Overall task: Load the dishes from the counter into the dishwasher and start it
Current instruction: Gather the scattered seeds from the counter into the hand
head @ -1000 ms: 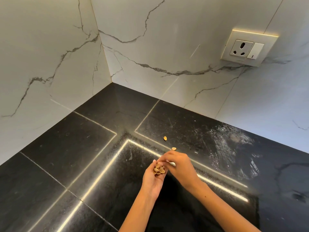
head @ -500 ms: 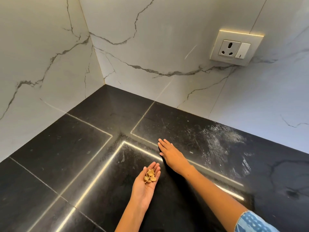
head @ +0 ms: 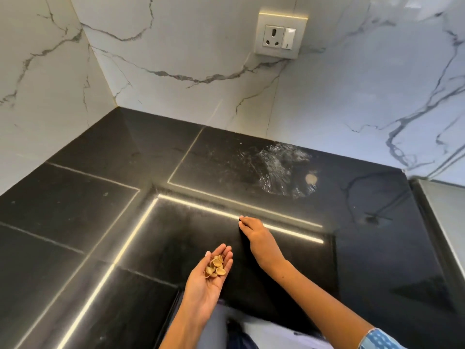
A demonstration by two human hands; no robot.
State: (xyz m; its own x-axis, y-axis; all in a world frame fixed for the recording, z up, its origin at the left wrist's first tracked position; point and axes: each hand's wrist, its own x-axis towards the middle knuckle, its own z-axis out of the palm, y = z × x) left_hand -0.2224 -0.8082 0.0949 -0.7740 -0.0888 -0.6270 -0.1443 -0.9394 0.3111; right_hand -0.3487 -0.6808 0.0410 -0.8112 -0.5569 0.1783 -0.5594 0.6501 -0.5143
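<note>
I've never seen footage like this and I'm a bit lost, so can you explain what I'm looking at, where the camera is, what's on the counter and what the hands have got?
No machine here: these are a person's two bare hands, filmed by a wide-angle camera worn on their head, looking forward and down. The surface is a glossy black stone counter in a corner of white marble-patterned walls, with a beige wall socket above. A whitish smear marks the counter. The left hand is cupped palm up, holding a small pile of tan nut shells. The right hand lies palm down, fingertips at the counter, holding nothing that shows. No dishes or dishwasher are in view.
</note>
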